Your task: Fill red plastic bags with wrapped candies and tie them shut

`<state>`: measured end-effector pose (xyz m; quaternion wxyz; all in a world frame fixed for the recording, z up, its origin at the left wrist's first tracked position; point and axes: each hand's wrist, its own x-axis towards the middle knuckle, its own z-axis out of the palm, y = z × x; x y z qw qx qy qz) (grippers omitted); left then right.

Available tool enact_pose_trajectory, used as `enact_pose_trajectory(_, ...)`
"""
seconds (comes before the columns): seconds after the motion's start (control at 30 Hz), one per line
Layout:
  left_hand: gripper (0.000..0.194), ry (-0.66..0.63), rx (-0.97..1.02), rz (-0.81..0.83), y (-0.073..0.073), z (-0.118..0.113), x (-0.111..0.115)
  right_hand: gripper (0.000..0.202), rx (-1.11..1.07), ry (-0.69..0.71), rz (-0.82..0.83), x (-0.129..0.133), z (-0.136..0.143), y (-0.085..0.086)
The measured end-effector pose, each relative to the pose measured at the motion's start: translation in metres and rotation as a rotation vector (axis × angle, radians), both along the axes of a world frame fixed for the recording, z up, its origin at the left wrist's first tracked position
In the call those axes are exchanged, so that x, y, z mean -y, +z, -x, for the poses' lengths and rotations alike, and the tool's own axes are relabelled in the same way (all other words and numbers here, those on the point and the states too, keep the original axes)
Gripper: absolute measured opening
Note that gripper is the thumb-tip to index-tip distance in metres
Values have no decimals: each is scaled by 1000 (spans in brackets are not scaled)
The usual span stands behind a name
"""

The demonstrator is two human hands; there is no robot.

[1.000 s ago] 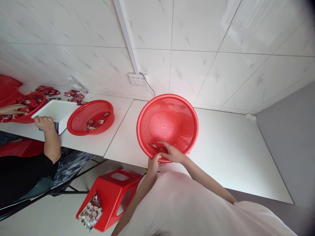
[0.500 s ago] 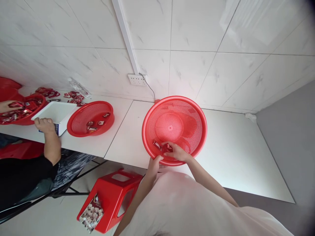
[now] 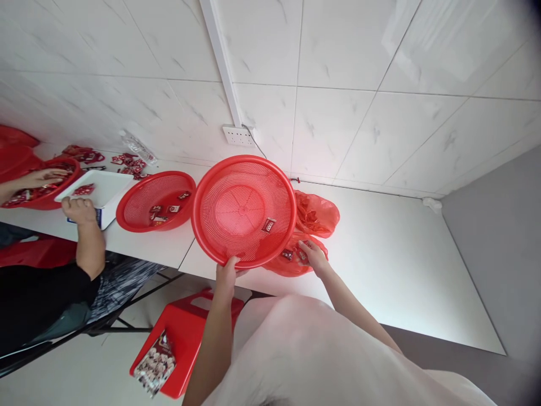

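My left hand (image 3: 226, 276) is closed on the near rim of a round red plastic basket (image 3: 239, 208), which is tilted. A single small red packet (image 3: 268, 225) lies inside it. To the right of the basket, my right hand (image 3: 313, 256) reaches over an open red plastic bag (image 3: 291, 268), its fingers closed around small red packets (image 3: 302, 255). Another dark red packet (image 3: 287, 254) shows in this bag beside the fingers. Behind it lies a second red plastic bag (image 3: 325, 215), crumpled, partly covered by the basket.
Left of my basket stands another red basket (image 3: 139, 211) with several packets. Further left, a co-worker's hand (image 3: 80, 210) rests on a white scale (image 3: 107, 189) holding a red packet, the other in a full red basket (image 3: 46, 206). A red stool (image 3: 181, 338) stands below.
My left hand has shifted the basket left, uncovering the two red bags. My right hand has left the basket for the near bag. A red packet now lies on the co-worker's scale.
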<state>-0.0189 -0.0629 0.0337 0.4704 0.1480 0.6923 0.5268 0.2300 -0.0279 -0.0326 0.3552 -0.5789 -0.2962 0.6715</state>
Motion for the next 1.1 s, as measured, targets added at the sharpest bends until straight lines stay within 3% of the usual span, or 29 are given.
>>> enact_pose_trajectory(0.17,35,69,24,-10,-4,11,6,26,-52,-22,6,-2,8,-30)
enact_pose_trajectory(0.33,33,34,42,6,-8,19,9,23,93,76,-31,0,5,-41)
enact_pose_trajectory(0.47,32,20,34,9,-8,20,8,23,232,40,-84,4,6,-32)
enact_pose_trajectory(0.63,40,-33,0,50,-2,7,10,28,512,-56,-492,6,8,0)
enact_pose_trajectory(0.77,39,-135,14,61,5,-14,18,31,702,149,-733,0,17,16)
enact_pose_trajectory(0.87,31,-208,20,76,8,-30,21,47,930,331,-703,-5,29,11)
enact_pose_trajectory(0.93,28,-212,-4,61,9,-36,21,46,1024,452,-687,-3,35,5)
enact_pose_trajectory(1.03,29,-153,-19,50,7,-35,20,29,984,637,-788,4,37,3)
enact_pose_trajectory(1.1,30,-93,-12,47,4,-28,21,31,881,726,-887,10,36,6)
